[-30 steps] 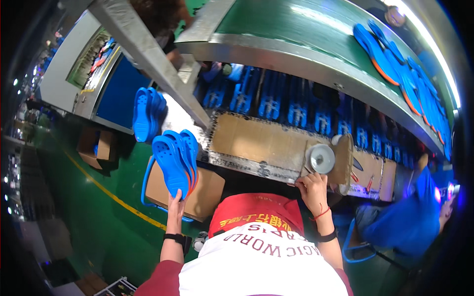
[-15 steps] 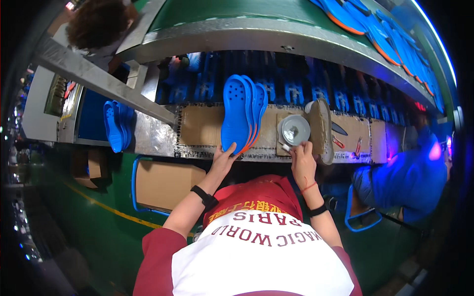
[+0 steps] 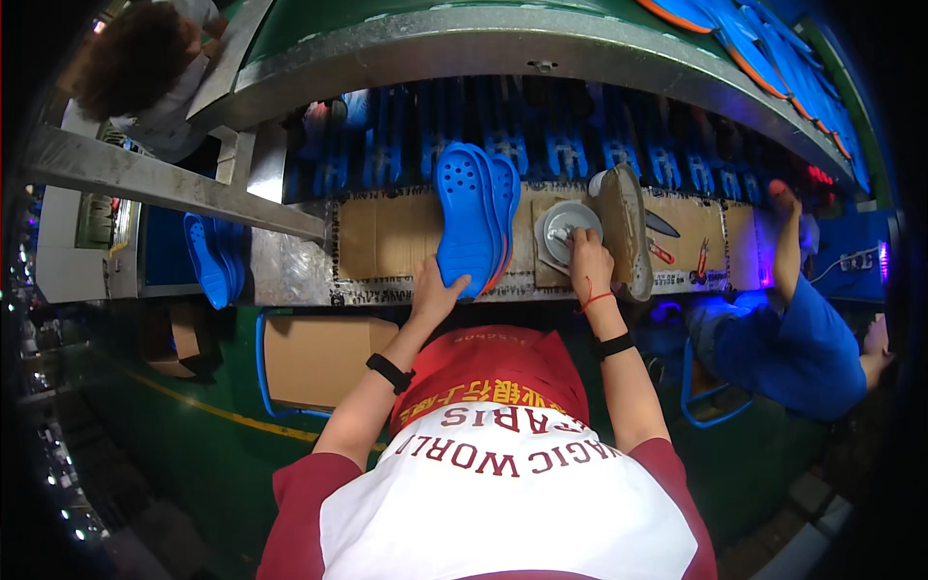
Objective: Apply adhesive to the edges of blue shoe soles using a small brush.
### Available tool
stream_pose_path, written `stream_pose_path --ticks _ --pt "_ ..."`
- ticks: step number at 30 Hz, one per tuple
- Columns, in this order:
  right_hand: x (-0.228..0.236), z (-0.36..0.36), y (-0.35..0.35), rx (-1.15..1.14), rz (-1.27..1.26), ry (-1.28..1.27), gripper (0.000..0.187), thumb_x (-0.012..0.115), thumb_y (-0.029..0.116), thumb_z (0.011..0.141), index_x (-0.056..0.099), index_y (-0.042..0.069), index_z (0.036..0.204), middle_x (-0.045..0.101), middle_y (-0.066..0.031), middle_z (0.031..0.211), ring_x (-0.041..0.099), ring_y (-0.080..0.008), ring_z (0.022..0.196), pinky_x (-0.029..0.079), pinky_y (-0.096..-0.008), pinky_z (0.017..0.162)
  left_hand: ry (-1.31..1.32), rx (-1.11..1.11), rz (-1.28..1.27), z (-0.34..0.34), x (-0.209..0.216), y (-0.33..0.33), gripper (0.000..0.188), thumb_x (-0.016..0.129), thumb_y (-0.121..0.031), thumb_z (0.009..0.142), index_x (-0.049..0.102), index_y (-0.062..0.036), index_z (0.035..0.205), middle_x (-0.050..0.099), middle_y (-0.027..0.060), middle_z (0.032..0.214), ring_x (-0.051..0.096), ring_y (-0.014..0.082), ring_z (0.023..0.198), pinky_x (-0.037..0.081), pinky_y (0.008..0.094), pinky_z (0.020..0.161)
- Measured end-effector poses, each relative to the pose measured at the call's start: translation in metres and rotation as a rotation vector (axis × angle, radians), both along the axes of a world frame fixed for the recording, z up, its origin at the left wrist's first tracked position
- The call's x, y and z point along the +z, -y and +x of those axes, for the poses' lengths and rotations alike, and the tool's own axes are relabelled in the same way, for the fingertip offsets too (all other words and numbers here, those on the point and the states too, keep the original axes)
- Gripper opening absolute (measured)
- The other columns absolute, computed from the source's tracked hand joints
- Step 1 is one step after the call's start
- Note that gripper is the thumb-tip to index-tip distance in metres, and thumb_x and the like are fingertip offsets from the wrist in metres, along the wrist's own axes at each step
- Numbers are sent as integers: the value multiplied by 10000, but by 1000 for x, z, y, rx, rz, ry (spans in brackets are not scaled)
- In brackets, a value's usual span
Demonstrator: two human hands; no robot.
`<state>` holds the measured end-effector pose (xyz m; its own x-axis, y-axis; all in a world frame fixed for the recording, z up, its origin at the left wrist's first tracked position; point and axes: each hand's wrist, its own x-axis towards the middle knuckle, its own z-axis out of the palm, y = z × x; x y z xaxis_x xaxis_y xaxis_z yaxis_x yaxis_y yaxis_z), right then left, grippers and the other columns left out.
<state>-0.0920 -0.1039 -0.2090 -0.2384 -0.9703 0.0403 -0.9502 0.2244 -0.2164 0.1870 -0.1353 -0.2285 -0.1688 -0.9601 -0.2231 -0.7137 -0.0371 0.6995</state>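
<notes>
Several blue shoe soles with orange edges lie fanned in a stack on the cardboard-covered bench. My left hand [image 3: 436, 289] grips the top blue sole [image 3: 466, 227] at its heel end, the thumb over its near edge. To the right stands a white bowl [image 3: 592, 215]. My right hand [image 3: 591, 263] reaches over the bowl's near rim, its fingers pinched and pointing inside. A small whitish thing shows at the fingertips, too small to name, and the hand partly hides the bowl.
An upright cardboard piece [image 3: 623, 232] stands right of the bowl, with a knife [image 3: 661, 224] and red-handled cutters [image 3: 703, 259] beyond. More blue soles [image 3: 215, 261] rest at left. A metal-edged conveyor [image 3: 464, 43] runs above. A co-worker in blue [image 3: 788, 353] sits at right.
My right hand has moved from the bowl's near side up and over its inside. My left hand stays at the sole's heel. The co-worker at right has an arm raised toward the bench.
</notes>
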Motion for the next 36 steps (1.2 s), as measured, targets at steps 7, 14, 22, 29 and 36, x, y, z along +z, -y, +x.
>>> stream_pose_path --ticks 7,14,22,29,36 --pt "3 -3 3 -37 27 96 118 563 188 884 568 77 926 584 -155 912 623 -390 762 492 -484 638 -758 175 650 28 47 20 370 660 -40 837 484 8 1159 565 147 1104 628 186 938 572 311 711" --pt "17 0 2 -48 -36 152 91 577 172 875 577 84 898 587 -142 911 618 -382 745 494 -468 631 -938 62 304 33 92 5 603 652 45 812 345 -29 1326 545 139 1196 593 212 1061 547 321 853" --pt "54 8 -6 -27 -183 174 90 595 150 864 588 65 890 580 -140 888 619 -363 731 495 -443 613 -984 148 227 -1 135 14 611 630 67 821 326 18 1349 556 161 1196 591 212 1072 546 316 854" --pt "168 51 -15 158 -390 622 103 626 -12 813 605 8 912 616 -139 897 615 -306 755 484 -349 635 -910 143 -48 -27 154 14 581 610 51 841 342 37 1357 634 149 1070 639 165 936 531 271 802" --pt "177 80 -11 262 -459 526 118 674 18 795 622 29 900 615 -118 905 624 -279 664 498 -331 565 -715 135 -217 -38 164 10 549 645 11 813 433 37 1320 683 147 875 672 144 754 552 268 674"
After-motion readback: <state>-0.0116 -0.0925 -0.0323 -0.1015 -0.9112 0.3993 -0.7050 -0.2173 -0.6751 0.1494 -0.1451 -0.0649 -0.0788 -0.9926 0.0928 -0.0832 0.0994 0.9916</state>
